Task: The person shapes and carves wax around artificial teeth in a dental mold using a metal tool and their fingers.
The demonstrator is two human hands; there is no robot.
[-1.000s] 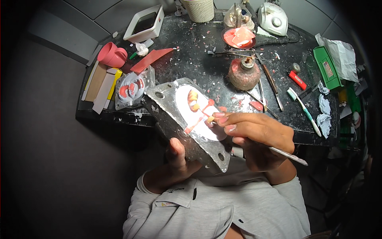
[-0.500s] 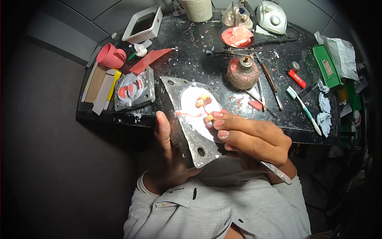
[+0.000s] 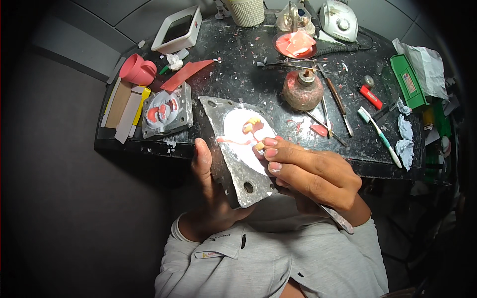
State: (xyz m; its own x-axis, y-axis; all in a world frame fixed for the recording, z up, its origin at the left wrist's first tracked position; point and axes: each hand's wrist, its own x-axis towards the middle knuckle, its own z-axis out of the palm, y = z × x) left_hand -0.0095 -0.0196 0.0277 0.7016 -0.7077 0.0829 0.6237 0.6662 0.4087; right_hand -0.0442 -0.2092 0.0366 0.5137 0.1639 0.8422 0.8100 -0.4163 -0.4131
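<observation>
My left hand [image 3: 208,184] grips a grey metal dental flask half [image 3: 243,181] from its left side and from below, thumb up along the edge. White plaster [image 3: 233,121] fills the flask, tilted toward me. Set in the plaster are yellowish artificial teeth [image 3: 254,120] with pink wax, and a pink strip runs to the left edge. My right hand [image 3: 318,171] is closed around a metal spatula [image 3: 340,219], whose handle sticks out below the palm. Its working end is hidden by the fingers. The right fingertips rest at the plaster beside a yellowish tooth piece [image 3: 259,146].
Behind my hands, the dark bench holds a spirit burner [image 3: 302,91], a dish of pink wax sheets [image 3: 297,45] and several metal tools [image 3: 336,97]. Left lie another flask half [image 3: 169,111] and a pink mug [image 3: 137,69]. Right are a toothbrush [image 3: 381,138] and a red lighter [image 3: 371,97].
The flask and both hands have shifted slightly left. The spatula's handle end has moved a little left and down. The right fingers stay at the plaster.
</observation>
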